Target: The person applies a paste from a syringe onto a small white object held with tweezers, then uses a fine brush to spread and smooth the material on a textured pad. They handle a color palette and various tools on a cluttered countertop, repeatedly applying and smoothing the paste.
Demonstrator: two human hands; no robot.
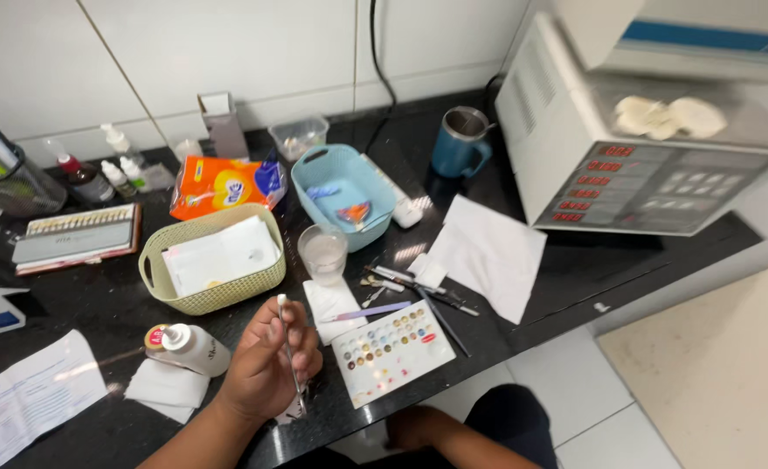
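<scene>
My left hand (266, 365) is at the front edge of the black counter (575, 269), closed around a thin metal instrument (288, 347) with a white tip, held nearly upright. Just right of it lies a white palette (392, 352) with several small dabs of colour. A white squeeze bottle (194, 347) lies to the left on a tissue. My right hand (405, 426) is low, below the counter edge, and its fingers are hard to make out.
Behind the hand are a beige basket (154, 278) with papers, a clear cup (323, 252), a blue basket (375, 187), brushes and tools (423, 291), and white paper (488, 252). A white oven-like machine (627, 165) stands at right, with a blue mug (459, 143) beside it.
</scene>
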